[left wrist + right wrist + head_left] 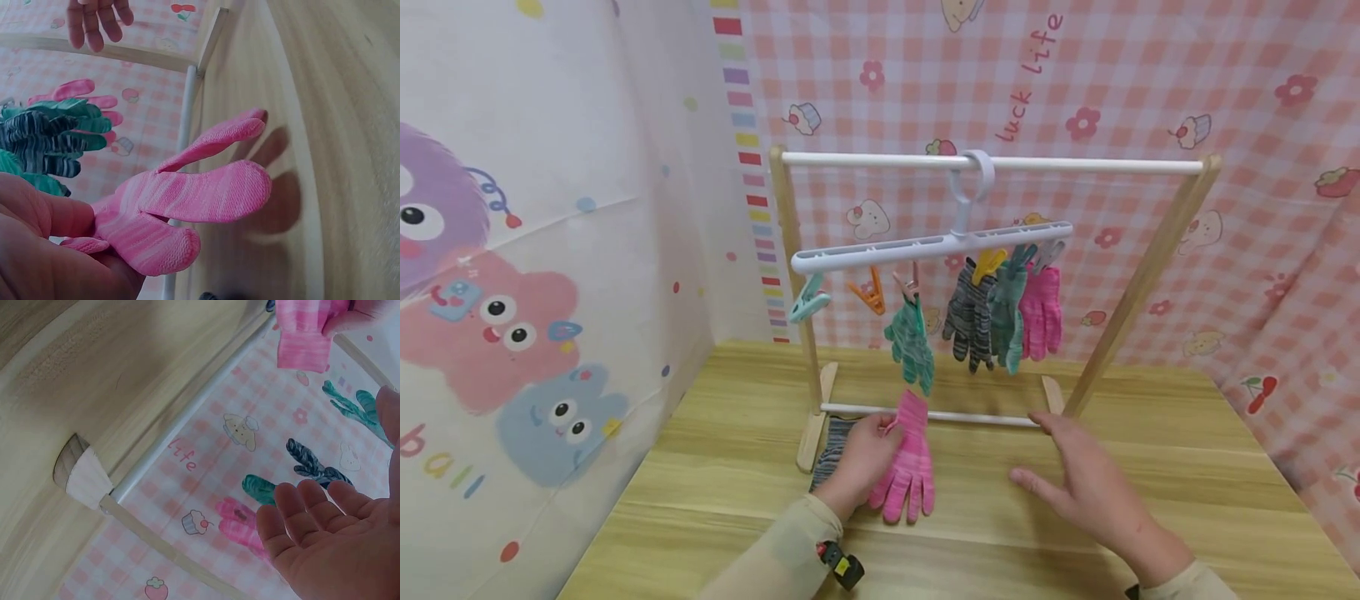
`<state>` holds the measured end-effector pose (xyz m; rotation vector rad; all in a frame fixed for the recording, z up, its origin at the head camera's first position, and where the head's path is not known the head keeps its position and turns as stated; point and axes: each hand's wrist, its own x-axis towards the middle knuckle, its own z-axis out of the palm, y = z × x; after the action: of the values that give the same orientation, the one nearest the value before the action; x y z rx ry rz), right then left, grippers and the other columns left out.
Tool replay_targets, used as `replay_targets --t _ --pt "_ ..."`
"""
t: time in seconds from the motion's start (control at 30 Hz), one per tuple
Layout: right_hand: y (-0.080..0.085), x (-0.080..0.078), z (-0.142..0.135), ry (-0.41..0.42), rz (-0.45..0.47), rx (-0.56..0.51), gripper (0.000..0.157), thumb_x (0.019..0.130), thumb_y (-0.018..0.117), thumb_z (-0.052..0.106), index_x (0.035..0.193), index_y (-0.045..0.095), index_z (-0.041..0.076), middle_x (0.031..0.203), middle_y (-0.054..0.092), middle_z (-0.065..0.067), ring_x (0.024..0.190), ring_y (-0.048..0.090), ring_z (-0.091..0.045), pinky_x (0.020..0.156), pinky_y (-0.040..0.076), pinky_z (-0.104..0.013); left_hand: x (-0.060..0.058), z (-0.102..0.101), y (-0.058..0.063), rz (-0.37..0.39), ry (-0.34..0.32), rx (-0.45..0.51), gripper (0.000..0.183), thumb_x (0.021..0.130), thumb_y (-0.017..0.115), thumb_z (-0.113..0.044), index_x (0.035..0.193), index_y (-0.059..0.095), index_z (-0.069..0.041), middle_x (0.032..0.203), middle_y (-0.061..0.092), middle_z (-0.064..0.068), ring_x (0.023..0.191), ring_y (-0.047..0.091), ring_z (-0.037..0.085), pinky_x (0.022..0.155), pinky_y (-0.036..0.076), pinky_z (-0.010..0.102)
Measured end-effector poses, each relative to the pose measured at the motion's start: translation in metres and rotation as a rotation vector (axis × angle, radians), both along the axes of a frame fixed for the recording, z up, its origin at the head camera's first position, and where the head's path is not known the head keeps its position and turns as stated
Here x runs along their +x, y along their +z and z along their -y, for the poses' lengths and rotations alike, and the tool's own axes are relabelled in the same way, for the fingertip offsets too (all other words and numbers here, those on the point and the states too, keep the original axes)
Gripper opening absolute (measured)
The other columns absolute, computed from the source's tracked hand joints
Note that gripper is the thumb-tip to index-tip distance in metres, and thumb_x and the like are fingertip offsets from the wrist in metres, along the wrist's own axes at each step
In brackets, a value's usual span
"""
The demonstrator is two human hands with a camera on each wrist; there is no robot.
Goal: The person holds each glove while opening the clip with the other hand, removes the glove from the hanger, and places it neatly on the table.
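A pink knitted glove (pixel 907 467) hangs fingers-down from my left hand (pixel 867 457), pinched between thumb and fingers just above the table. Beside it, partly behind my left hand and wrist, a grey striped glove (pixel 832 448) lies on the table. My right hand (pixel 1090 483) is held out with fingers extended and nothing in it, right of the pink glove. Above hangs a white hanger (pixel 925 246) with clothespins. Clipped to it are a green glove (pixel 912 343), a dark grey glove (pixel 968 321), another green glove (pixel 1006 321) and a pink glove (pixel 1041 312).
The hanger hooks over the white top rod (pixel 1090 166) of a wooden-sided rack (pixel 1138 292). A mint clothespin (pixel 808 300) and an orange clothespin (pixel 870 292) on it hold nothing. A white lower rod (pixel 985 417) crosses behind my hands. Patterned cloth (pixel 1262 225) covers the back.
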<state>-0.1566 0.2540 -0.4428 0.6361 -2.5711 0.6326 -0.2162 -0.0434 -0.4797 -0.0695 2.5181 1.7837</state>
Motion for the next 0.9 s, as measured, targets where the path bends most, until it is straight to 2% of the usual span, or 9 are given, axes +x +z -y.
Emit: replay_targets --t 0.17,0.37,0.53,0.63,0.73,0.8,0.9 --pt "-0.004 -0.002 0.006 0.020 0.009 0.008 0.080 0.085 0.091 0.032 0.146 0.055 -0.005 0.134 0.070 -0.025 0.121 0.069 -0.043 0.099 0.056 -0.062 0.001 -0.006 -0.003 0.003 0.007 -0.008 0.031 0.103 0.065 -0.016 0.125 0.070 0.005 0.117 0.075 0.021 0.108 0.071 0.030 0.097 0.058 0.048" --pt "-0.008 -0.001 0.011 0.019 0.033 0.010 0.078 0.087 0.090 0.034 0.147 0.055 -0.001 0.135 0.070 -0.022 0.116 0.071 -0.038 0.094 0.059 -0.060 0.001 -0.009 -0.008 -0.013 -0.006 -0.066 0.031 0.103 0.066 -0.017 0.123 0.070 0.005 0.118 0.075 0.023 0.110 0.071 0.034 0.098 0.057 0.053" --pt "-0.009 0.001 0.014 0.013 0.063 0.006 0.078 0.088 0.089 0.035 0.149 0.054 -0.001 0.140 0.068 -0.020 0.119 0.070 -0.036 0.095 0.059 -0.058 0.001 -0.008 -0.014 -0.046 -0.034 -0.133 0.028 0.103 0.068 -0.020 0.117 0.074 0.002 0.105 0.077 0.015 0.096 0.070 0.024 0.087 0.060 0.044" --pt "-0.009 0.003 0.016 0.009 0.087 0.009 0.079 0.088 0.089 0.035 0.150 0.053 0.000 0.140 0.068 -0.019 0.120 0.069 -0.035 0.095 0.059 -0.058 0.003 -0.006 -0.017 -0.112 -0.070 -0.221 0.026 0.102 0.069 -0.021 0.114 0.079 -0.001 0.098 0.079 0.010 0.086 0.068 0.017 0.076 0.058 0.036" --pt "-0.009 0.004 0.017 0.008 0.107 0.009 0.080 0.088 0.089 0.035 0.152 0.052 0.002 0.140 0.067 -0.018 0.121 0.068 -0.035 0.095 0.059 -0.058 0.005 -0.004 -0.018 -0.185 -0.079 -0.361 0.023 0.101 0.071 -0.025 0.112 0.084 -0.009 0.096 0.082 0.005 0.080 0.068 0.011 0.068 0.054 0.030" --pt "-0.010 0.004 0.017 0.009 0.114 0.009 0.081 0.088 0.089 0.035 0.152 0.051 0.003 0.141 0.067 -0.018 0.122 0.068 -0.035 0.095 0.059 -0.057 0.005 -0.002 -0.018 -0.226 -0.079 -0.450 0.018 0.100 0.073 -0.027 0.104 0.086 -0.014 0.090 0.082 0.002 0.073 0.066 0.010 0.061 0.051 0.029" --pt "-0.011 0.004 0.017 0.010 0.119 0.015 0.081 0.089 0.089 0.036 0.153 0.051 0.003 0.142 0.066 -0.018 0.122 0.068 -0.035 0.096 0.059 -0.057 0.006 0.001 -0.018 -0.239 -0.077 -0.549 0.014 0.097 0.078 -0.028 0.092 0.086 -0.018 0.082 0.081 0.000 0.067 0.064 0.011 0.057 0.047 0.030"
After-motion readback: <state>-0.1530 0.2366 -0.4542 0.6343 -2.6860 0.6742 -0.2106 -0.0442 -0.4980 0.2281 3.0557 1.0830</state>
